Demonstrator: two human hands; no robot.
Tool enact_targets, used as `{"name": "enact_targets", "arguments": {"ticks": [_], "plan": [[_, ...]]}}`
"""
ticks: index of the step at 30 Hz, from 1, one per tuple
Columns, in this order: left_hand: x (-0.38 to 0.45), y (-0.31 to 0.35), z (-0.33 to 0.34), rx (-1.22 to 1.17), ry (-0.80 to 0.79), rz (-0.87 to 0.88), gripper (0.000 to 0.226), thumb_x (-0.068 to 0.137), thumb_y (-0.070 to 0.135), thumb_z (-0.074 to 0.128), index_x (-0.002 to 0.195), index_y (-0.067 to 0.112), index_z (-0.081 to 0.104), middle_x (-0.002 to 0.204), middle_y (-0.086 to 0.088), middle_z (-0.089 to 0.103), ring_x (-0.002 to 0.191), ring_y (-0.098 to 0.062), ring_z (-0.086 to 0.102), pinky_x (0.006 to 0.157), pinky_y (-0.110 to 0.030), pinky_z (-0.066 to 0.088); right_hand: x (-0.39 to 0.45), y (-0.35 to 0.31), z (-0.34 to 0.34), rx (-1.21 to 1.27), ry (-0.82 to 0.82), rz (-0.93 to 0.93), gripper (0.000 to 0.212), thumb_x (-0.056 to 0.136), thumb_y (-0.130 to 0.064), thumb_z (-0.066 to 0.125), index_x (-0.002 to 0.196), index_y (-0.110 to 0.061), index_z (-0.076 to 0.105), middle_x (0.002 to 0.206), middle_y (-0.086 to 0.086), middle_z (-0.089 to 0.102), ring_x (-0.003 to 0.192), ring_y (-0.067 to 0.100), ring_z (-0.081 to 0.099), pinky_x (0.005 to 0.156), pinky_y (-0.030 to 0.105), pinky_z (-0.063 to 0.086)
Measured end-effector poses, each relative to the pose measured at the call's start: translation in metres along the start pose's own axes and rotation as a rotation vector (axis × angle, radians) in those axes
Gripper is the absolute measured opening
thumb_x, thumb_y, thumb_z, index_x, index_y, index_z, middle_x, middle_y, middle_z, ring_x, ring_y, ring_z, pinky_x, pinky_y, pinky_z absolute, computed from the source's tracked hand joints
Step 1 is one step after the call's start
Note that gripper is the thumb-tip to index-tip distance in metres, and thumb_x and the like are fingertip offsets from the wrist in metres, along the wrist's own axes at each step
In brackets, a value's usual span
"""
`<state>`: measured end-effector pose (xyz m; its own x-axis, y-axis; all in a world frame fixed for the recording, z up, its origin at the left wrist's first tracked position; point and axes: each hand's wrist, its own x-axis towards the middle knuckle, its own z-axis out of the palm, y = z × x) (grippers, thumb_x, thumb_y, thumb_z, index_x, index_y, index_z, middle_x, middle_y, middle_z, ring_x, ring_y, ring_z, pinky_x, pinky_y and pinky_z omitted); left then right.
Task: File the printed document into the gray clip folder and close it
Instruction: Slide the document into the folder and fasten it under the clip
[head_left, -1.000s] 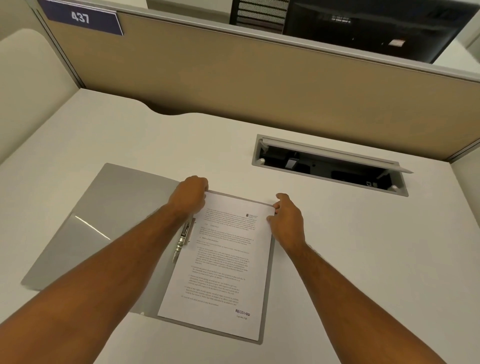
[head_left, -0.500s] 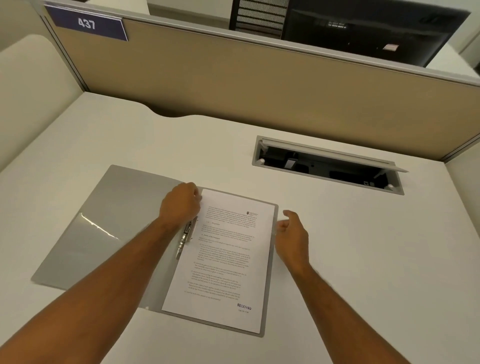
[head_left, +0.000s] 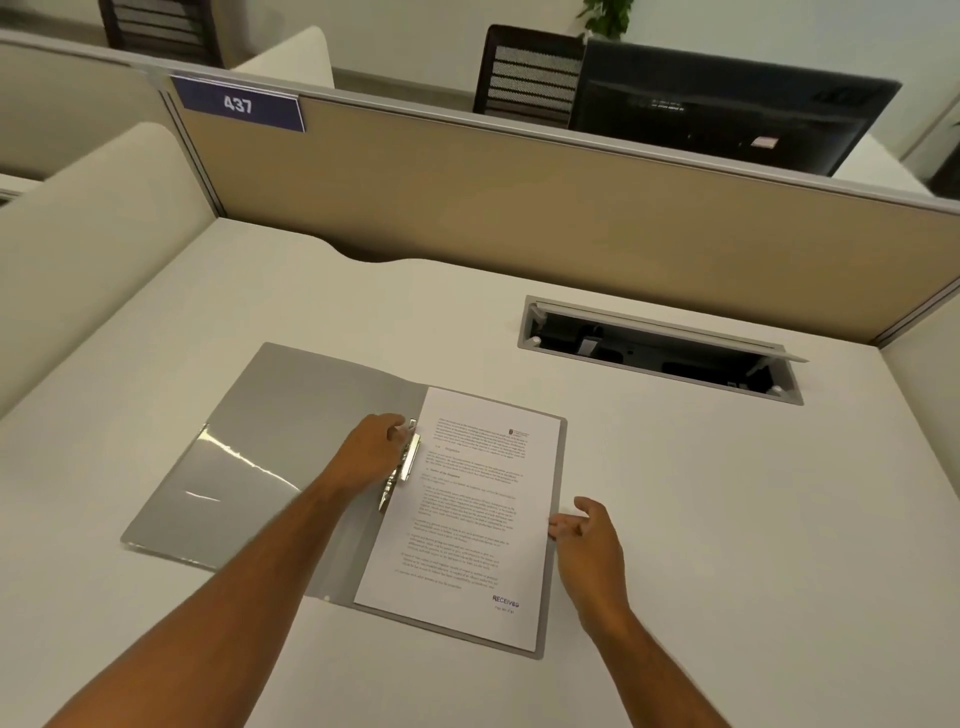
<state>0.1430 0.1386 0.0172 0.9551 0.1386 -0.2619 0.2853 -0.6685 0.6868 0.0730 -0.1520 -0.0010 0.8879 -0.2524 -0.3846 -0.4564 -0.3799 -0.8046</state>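
The gray clip folder (head_left: 270, 441) lies spread flat on the white desk, its left cover bare with a clear inner pocket. The printed document (head_left: 467, 519) rests on the right half, a "RECEIVED" stamp at its lower right. A metal clip (head_left: 408, 462) runs along the spine at the sheet's left edge. My left hand (head_left: 371, 452) is on that clip, fingers curled around its upper end. My right hand (head_left: 587, 540) hovers at the document's right edge, fingers apart, fingertips touching or just off the paper and folder rim.
A recessed cable box (head_left: 660, 351) with its lid raised sits in the desk behind and right of the folder. A tan partition (head_left: 519, 208) with a "437" label (head_left: 238, 104) walls the back. A monitor (head_left: 727, 122) stands beyond it. A cream side panel (head_left: 88, 228) bounds the left.
My left hand slid from the sheet's top left corner down onto the clip. My right hand left the top right corner and dropped to the middle of the right edge.
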Motion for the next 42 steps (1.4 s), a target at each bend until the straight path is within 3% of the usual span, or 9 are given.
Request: {"name": "enact_targets", "arguments": {"ticks": [3, 5, 9, 15, 18, 21, 33, 37, 42], "plan": [[-0.001, 0.003, 0.0, -0.097, -0.064, -0.011, 0.036, 0.104, 0.019, 0.042, 0.085, -0.009, 0.055, 0.073, -0.014, 0.056, 0.067, -0.021, 0.047, 0.064, -0.033, 0.037, -0.002, -0.002, 0.001, 0.008, -0.011, 0.011, 0.038, 0.098, -0.017, 0.05, 0.136, -0.025, 0.044, 0.1, -0.014, 0.067, 0.091, 0.005, 0.066, 0.077, 0.026, 0.051], [-0.003, 0.004, -0.001, -0.141, -0.085, -0.017, 0.035, 0.103, 0.02, 0.042, 0.087, -0.007, 0.058, 0.076, -0.01, 0.056, 0.069, -0.02, 0.048, 0.066, -0.033, 0.038, -0.003, -0.003, 0.001, 0.022, -0.018, 0.024, 0.04, 0.097, -0.015, 0.051, 0.136, -0.024, 0.044, 0.1, -0.015, 0.067, 0.09, 0.003, 0.065, 0.07, 0.02, 0.048], [-0.01, 0.002, -0.003, -0.227, -0.039, -0.021, 0.021, 0.103, 0.024, 0.04, 0.088, 0.019, 0.053, 0.088, -0.004, 0.058, 0.081, -0.019, 0.052, 0.068, -0.027, 0.041, -0.005, -0.004, -0.001, 0.038, -0.043, 0.043, 0.042, 0.098, -0.014, 0.052, 0.138, -0.023, 0.043, 0.099, -0.018, 0.064, 0.09, 0.002, 0.062, 0.067, 0.018, 0.046], [-0.022, -0.012, -0.008, -0.343, 0.064, -0.063, 0.038, 0.101, 0.035, 0.045, 0.094, 0.004, 0.067, 0.099, -0.006, 0.072, 0.093, -0.023, 0.068, 0.086, -0.039, 0.052, -0.007, -0.002, 0.003, 0.019, -0.041, 0.032, 0.042, 0.099, -0.016, 0.05, 0.139, -0.022, 0.042, 0.097, -0.02, 0.061, 0.088, 0.003, 0.062, 0.071, 0.023, 0.048], [-0.031, -0.018, -0.009, -0.374, 0.112, -0.034, 0.027, 0.098, 0.035, 0.052, 0.092, 0.021, 0.074, 0.095, 0.009, 0.074, 0.09, -0.009, 0.069, 0.078, -0.026, 0.051, -0.007, -0.001, 0.004, 0.003, -0.032, 0.022, 0.042, 0.099, -0.016, 0.05, 0.139, -0.021, 0.043, 0.096, -0.021, 0.058, 0.089, 0.007, 0.062, 0.077, 0.028, 0.051], [-0.039, -0.025, -0.007, -0.351, 0.131, -0.021, 0.016, 0.096, 0.029, 0.059, 0.086, 0.029, 0.072, 0.091, 0.012, 0.074, 0.086, -0.008, 0.069, 0.075, -0.021, 0.049, -0.007, 0.0, 0.004, -0.014, -0.028, 0.013, 0.042, 0.098, -0.016, 0.05, 0.14, -0.021, 0.043, 0.096, -0.023, 0.056, 0.095, 0.012, 0.062, 0.086, 0.034, 0.054], [-0.06, -0.04, -0.006, -0.35, 0.064, -0.148, 0.004, 0.087, 0.022, 0.072, 0.09, 0.022, 0.072, 0.089, 0.002, 0.075, 0.083, -0.019, 0.071, 0.07, -0.025, 0.056, -0.01, 0.0, 0.007, -0.083, -0.007, -0.05, 0.038, 0.1, -0.021, 0.05, 0.138, -0.021, 0.044, 0.093, -0.023, 0.053, 0.087, 0.01, 0.061, 0.072, 0.027, 0.051], [-0.061, -0.046, -0.007, -0.315, 0.062, -0.202, 0.009, 0.084, 0.021, 0.076, 0.091, 0.02, 0.07, 0.087, -0.001, 0.074, 0.077, -0.019, 0.073, 0.064, -0.022, 0.054, -0.013, -0.001, 0.008, -0.082, -0.004, -0.054, 0.036, 0.101, -0.02, 0.048, 0.137, -0.021, 0.043, 0.107, -0.009, 0.058, 0.098, 0.019, 0.064, 0.083, 0.035, 0.057], [-0.058, -0.047, 0.003, -0.129, 0.065, -0.17, 0.007, 0.084, 0.017, 0.074, 0.091, 0.018, 0.073, 0.086, 0.002, 0.073, 0.081, -0.016, 0.069, 0.074, -0.026, 0.055, -0.015, -0.002, 0.01, -0.103, 0.006, -0.072, 0.034, 0.102, -0.02, 0.046, 0.136, -0.019, 0.044, 0.115, -0.002, 0.062, 0.102, 0.021, 0.064, 0.089, 0.041, 0.058]]}}
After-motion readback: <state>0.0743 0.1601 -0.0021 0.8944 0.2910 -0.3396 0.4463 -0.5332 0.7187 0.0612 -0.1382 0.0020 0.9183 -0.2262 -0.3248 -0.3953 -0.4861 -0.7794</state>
